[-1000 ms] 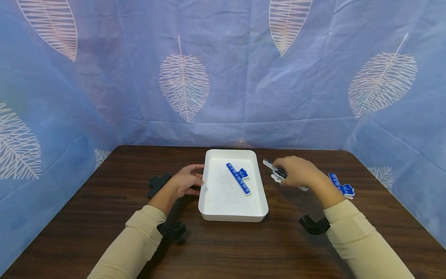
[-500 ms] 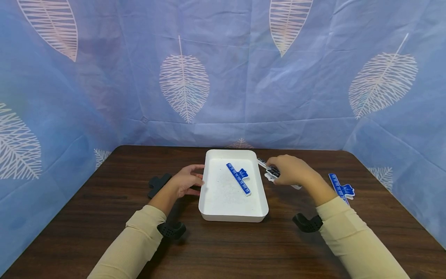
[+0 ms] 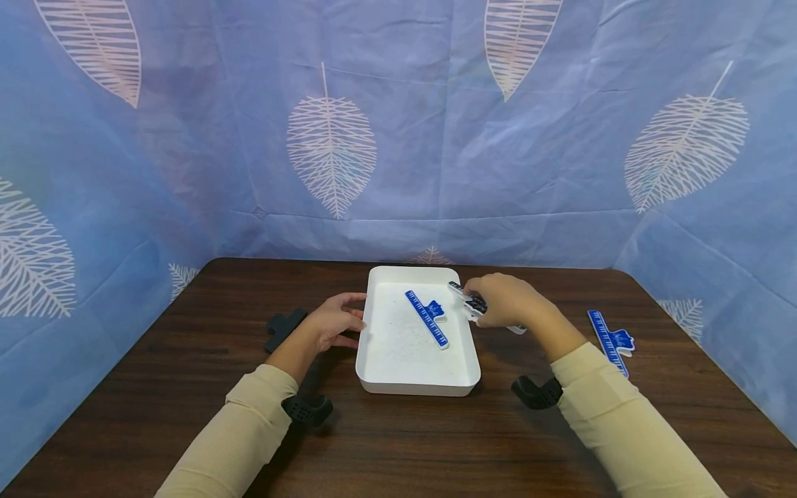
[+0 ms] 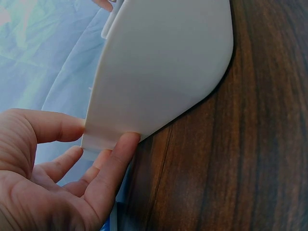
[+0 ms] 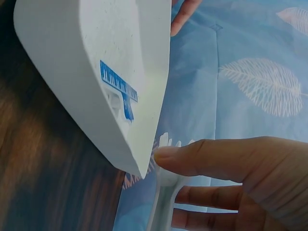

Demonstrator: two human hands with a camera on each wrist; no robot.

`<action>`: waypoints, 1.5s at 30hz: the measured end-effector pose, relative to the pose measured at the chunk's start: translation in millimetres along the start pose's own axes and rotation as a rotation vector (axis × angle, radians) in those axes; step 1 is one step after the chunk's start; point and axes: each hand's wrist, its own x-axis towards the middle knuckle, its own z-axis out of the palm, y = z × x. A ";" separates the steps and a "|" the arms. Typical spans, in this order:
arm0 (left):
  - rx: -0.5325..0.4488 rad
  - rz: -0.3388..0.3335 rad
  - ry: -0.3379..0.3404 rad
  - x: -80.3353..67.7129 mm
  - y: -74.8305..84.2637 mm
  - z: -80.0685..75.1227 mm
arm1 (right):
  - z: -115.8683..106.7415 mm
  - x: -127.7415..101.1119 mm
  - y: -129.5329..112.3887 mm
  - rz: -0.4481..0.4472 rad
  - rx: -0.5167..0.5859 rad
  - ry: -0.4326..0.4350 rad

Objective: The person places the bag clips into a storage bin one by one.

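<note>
In the head view, a white tray lies at mid-table, with a blue clip with piano-key markings inside. The left hand is at the tray's left side. In the left wrist view its fingertips rest against the outer wall, fingers spread. At the tray's right rim, the right hand pinches a black-and-white clip with piano-key markings; the palm hides part of it. The right wrist view shows this clip's white back under the thumb, beside the tray's corner.
Another blue piano-key clip lies on the dark wooden table at the right. A black clip lies left of the left hand. Behind the table hangs a blue cloth with leaf prints.
The right hand has carried the black-and-white clip leftward, and it now overlaps the tray's right rim in the head view. The left hand has stayed at the tray.
</note>
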 end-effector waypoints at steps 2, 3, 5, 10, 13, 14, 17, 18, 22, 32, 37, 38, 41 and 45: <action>-0.003 -0.002 -0.001 0.2 0.0 0.1 | -0.3 1.7 -2.6 -0.001 0.001 -0.003; -0.003 -0.002 -0.002 0.4 -0.1 0.1 | -0.4 2.5 -4.0 0.000 0.001 -0.005; -0.004 -0.002 -0.002 0.6 0.0 0.1 | -0.4 4.8 -7.0 0.002 -0.003 -0.014; -0.006 -0.002 -0.001 1.3 -0.6 -0.4 | 0.0 13.6 -14.9 0.006 -0.021 -0.054; -0.007 0.000 -0.004 1.1 -0.7 -0.7 | 0.8 19.6 -19.4 0.020 -0.025 -0.083; -0.006 0.002 -0.003 0.9 -0.8 -0.5 | 1.2 21.6 -21.0 0.025 -0.025 -0.090; -0.006 0.000 -0.002 0.0 -0.8 0.1 | 2.2 25.1 -26.0 0.030 -0.020 -0.100; -0.008 -0.001 0.001 -0.2 -0.7 0.3 | 2.2 25.9 -27.7 0.031 -0.019 -0.101; -0.008 0.003 0.006 -1.2 -1.0 0.9 | 2.6 28.7 -32.3 0.027 -0.023 -0.100; -0.001 -0.003 0.015 -2.5 -1.3 2.7 | 2.9 38.5 -37.7 0.014 -0.012 -0.105; 0.000 -0.004 0.023 -2.9 -1.4 3.4 | 4.6 45.2 -40.4 0.007 -0.007 -0.111; 0.001 -0.003 0.023 -3.2 -1.4 3.6 | 5.1 46.4 -41.1 0.005 -0.009 -0.111; -0.001 -0.001 0.024 -3.5 -1.5 4.0 | 6.5 49.9 -43.4 0.013 -0.001 -0.118; -0.003 0.004 0.021 -3.0 -2.0 4.4 | 7.5 53.9 -46.3 0.016 0.009 -0.134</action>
